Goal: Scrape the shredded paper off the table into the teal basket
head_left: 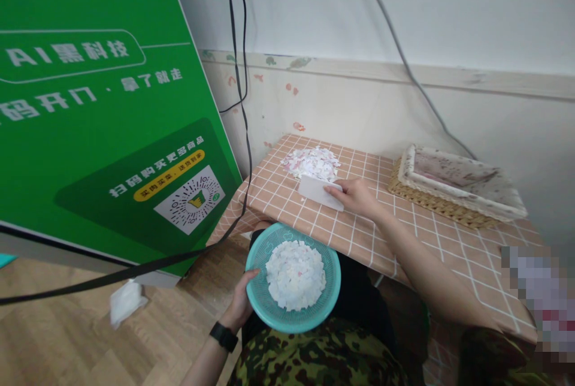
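My left hand (pixel 245 295) grips the left rim of a round teal plastic basket (pixel 333 290), its thumb over the edge. Inside the basket lies a heap of small white paper scraps (pixel 295 275). Over the table, my right hand (pixel 354 195) pinches a flat white card (pixel 320 192) between thumb and fingers. The card stands on its long edge, tilted, just in front of a pile of torn paper pieces (pixel 312 161), some with pink print. Whether the card touches the pile I cannot tell.
A brown checked cloth covers the table (pixel 354 236). On its right stands a cloth-lined wicker basket (pixel 449 194). A green cabinet (pixel 112 98) rises at the left, with a black cable (pixel 246 152) hanging before it. A white plastic bag (pixel 127 302) lies on the floor.
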Tool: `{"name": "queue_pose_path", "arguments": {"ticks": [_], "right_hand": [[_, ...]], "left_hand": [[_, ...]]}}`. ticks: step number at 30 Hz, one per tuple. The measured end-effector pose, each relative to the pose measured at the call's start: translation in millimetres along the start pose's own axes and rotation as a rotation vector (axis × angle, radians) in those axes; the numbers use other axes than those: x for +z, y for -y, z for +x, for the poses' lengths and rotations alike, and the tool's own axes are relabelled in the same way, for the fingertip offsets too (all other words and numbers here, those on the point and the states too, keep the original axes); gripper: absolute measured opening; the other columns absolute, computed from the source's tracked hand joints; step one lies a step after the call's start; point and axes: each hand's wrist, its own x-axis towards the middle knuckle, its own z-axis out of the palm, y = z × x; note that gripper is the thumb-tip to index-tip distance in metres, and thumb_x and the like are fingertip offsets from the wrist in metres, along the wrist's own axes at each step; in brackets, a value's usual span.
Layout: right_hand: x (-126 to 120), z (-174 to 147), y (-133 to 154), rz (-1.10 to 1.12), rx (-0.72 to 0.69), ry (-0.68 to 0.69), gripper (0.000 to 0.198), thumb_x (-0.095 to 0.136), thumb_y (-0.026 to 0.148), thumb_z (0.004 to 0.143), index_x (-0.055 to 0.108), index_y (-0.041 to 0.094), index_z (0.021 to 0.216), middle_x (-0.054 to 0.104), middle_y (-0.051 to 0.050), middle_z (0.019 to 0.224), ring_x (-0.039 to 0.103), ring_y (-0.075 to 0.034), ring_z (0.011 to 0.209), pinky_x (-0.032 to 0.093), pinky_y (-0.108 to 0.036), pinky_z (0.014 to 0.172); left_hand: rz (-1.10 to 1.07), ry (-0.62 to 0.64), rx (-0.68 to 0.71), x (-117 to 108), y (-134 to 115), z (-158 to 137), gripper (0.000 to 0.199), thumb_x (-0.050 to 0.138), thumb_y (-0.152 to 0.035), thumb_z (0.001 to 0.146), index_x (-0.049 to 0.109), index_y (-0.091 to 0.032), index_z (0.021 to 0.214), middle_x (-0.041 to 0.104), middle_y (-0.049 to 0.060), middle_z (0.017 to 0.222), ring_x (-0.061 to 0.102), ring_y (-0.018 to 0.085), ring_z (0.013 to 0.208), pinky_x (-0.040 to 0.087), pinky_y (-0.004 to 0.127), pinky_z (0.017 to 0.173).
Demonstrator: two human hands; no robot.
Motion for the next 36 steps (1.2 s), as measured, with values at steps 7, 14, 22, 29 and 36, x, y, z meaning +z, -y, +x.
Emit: {"name": "queue_pose_path", "arguments": {"ticks": [7, 14, 22, 29, 36], "right_hand": [[-15, 1, 3, 0.025, -0.004, 0.066, 0.047, 0.04, 0.05, 0.088, 0.049, 0.018, 0.056, 0.046, 0.002, 0.049, 0.038, -0.008, 0.045, 0.025, -0.024, 0.046], [-8, -2, 1, -0.09, -0.03, -0.024, 0.046, 0.038, 0.048, 0.09, 0.056, 0.018, 0.06, 0.052, 0.001, 0.05, 0.043, -0.009, 0.045, 0.028, -0.025, 0.049], [4, -5, 3, -0.246, -0.127, -0.006, 0.037, 0.038, 0.04, 0.093, 0.068, 0.019, 0.096, 0.069, -0.007, 0.075, 0.059, -0.015, 0.06, 0.036, -0.026, 0.057], [4, -3, 2, -0.328, -0.103, -0.023, 0.038, 0.038, 0.04, 0.092, 0.068, 0.018, 0.099, 0.069, -0.008, 0.071, 0.061, -0.016, 0.059, 0.037, -0.026, 0.056], [4, 3, -7, -0.341, -0.102, -0.031, 0.037, 0.039, 0.039, 0.093, 0.068, 0.018, 0.101, 0.071, -0.009, 0.076, 0.063, -0.017, 0.062, 0.04, -0.026, 0.058]], "left_hand": [[0.002, 0.005, -0.001, 0, -1, 0, 0.022, 0.064, -0.023, 0.069, 0.071, -0.009, 0.084, 0.073, 0.007, 0.068, 0.065, 0.021, 0.059, 0.049, 0.034, 0.07], [0.002, -0.022, 0.01, 0, -1, 0, 0.019, 0.066, -0.022, 0.067, 0.072, -0.009, 0.08, 0.071, 0.005, 0.06, 0.063, 0.02, 0.054, 0.048, 0.032, 0.064], [-0.011, -0.046, 0.002, 3, -3, -3, 0.022, 0.066, -0.022, 0.065, 0.072, -0.011, 0.083, 0.069, 0.003, 0.056, 0.061, 0.02, 0.05, 0.046, 0.032, 0.061], [-0.017, -0.01, -0.007, 0, -2, -1, 0.018, 0.066, -0.023, 0.066, 0.072, -0.011, 0.077, 0.07, 0.004, 0.058, 0.061, 0.019, 0.052, 0.046, 0.031, 0.06], [-0.001, -0.036, 0.013, 0, -2, -1, 0.018, 0.067, -0.024, 0.064, 0.071, -0.012, 0.077, 0.071, 0.004, 0.061, 0.063, 0.021, 0.055, 0.048, 0.033, 0.063]]}}
